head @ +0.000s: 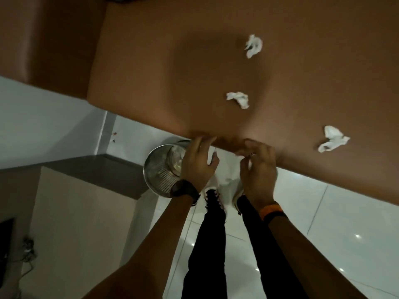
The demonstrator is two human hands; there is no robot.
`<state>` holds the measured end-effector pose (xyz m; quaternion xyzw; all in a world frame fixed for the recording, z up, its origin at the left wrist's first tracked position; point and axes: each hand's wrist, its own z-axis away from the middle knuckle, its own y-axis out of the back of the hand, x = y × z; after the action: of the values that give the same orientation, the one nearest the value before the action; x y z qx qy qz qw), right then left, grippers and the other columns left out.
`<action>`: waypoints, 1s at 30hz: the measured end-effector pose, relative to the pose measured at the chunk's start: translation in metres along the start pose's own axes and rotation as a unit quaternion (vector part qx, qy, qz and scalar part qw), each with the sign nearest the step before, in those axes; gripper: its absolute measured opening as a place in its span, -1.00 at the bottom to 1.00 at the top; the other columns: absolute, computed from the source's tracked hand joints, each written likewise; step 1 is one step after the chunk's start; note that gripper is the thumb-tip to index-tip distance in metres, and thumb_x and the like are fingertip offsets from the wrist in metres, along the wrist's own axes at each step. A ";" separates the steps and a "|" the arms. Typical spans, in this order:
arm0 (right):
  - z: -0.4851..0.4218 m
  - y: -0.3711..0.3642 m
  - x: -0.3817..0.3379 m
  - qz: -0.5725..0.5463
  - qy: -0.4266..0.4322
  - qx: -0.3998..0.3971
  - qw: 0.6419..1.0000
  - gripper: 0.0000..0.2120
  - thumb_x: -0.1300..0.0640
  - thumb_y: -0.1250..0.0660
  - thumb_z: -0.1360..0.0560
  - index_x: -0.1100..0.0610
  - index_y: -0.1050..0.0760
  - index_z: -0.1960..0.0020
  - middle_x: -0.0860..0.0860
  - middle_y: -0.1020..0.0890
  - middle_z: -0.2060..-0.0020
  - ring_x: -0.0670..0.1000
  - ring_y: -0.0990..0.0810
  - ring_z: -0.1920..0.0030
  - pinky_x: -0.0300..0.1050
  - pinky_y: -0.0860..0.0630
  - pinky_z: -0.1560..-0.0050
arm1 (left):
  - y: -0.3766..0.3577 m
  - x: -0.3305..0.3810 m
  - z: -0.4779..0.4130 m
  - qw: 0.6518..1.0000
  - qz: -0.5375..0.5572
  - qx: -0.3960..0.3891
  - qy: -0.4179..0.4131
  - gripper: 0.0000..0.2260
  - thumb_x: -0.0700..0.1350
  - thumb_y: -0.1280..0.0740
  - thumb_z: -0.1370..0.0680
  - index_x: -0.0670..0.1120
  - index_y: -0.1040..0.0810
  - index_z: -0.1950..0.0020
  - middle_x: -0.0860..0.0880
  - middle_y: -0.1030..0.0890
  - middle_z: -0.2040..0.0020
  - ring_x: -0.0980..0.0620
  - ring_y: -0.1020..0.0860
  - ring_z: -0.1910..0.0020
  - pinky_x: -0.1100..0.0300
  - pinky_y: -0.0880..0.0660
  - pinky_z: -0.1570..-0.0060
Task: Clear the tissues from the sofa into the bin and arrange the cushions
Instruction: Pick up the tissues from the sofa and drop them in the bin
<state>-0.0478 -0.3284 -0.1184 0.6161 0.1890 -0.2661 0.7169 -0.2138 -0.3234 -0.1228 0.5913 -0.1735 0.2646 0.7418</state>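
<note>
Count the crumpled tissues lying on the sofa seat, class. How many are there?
3 on the sofa seat: a far tissue, a middle tissue and a near-right tissue. White material between both hands, at the seat's edge, may be more.

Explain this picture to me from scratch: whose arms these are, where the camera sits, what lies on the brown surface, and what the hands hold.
There is no machine; a person wears one camera on the head, looking down. The left hand and right hand hold a white tissue between them at the front edge of the brown sofa. Three crumpled tissues lie on the seat: far, middle, and near right. A metal bin stands on the tiled floor beside the left hand.
</note>
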 end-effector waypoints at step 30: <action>-0.274 0.018 -0.045 -0.073 0.003 -0.049 0.996 -0.60 0.15 -0.42 -0.52 0.16 -0.50 -0.34 0.07 -0.71 0.00 0.05 -0.68 -0.03 -0.10 -0.59 -0.09 | 0.011 0.052 -0.189 0.996 0.052 0.064 0.041 -0.71 -0.39 -0.25 -0.57 -0.24 -0.56 -0.27 -0.28 -0.51 -0.33 -0.24 -0.48 -0.31 0.02 -0.42 -0.32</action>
<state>-0.0561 -0.0507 -0.1237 0.5656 0.2486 -0.3059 0.7243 -0.1888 -0.1285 -0.1299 0.6164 -0.1565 0.3371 0.6942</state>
